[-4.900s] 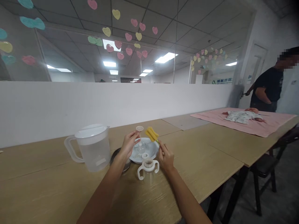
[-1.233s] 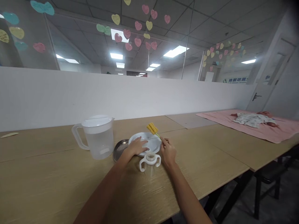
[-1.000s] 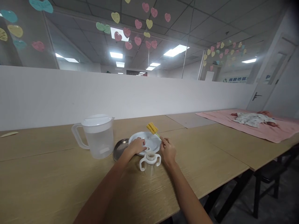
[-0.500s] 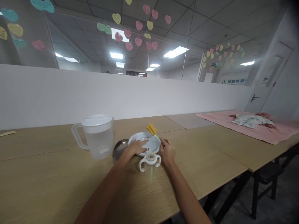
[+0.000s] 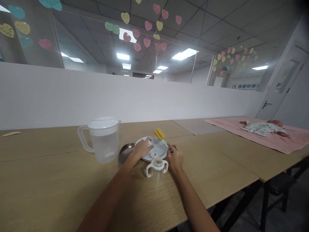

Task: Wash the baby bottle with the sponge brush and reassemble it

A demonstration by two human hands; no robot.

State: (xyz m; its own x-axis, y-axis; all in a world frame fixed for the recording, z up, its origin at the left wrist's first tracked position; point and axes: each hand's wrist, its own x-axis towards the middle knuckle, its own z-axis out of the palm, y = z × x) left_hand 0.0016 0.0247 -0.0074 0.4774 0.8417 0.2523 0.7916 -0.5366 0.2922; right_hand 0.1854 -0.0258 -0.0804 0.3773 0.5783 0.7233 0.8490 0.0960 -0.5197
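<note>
My right hand (image 5: 175,158) is closed round the thin green handle of a yellow sponge brush (image 5: 159,133), its head raised above the far rim of a white plate (image 5: 163,149). Over the plate's left side, my left hand (image 5: 142,149) has its thumb and fingers curled round a clear, dome-shaped cap (image 5: 150,142). A small white ring-shaped part (image 5: 153,155) lies at the plate's near edge. Just in front stands an uncapped clear baby bottle (image 5: 157,170) with two white handles, upright and touched by neither hand.
Left of the plate are a round metal tray (image 5: 124,154) and a lidded clear plastic jug (image 5: 106,141) holding water. A baby-like figure (image 5: 262,128) lies on a pink cloth (image 5: 222,124) at the right. A dark stool (image 5: 277,183) stands beyond the table's edge.
My left hand has lifted slightly from the plate and its fingers have curled round the clear cap; the ring-shaped part now shows more fully. My right hand still holds the brush.
</note>
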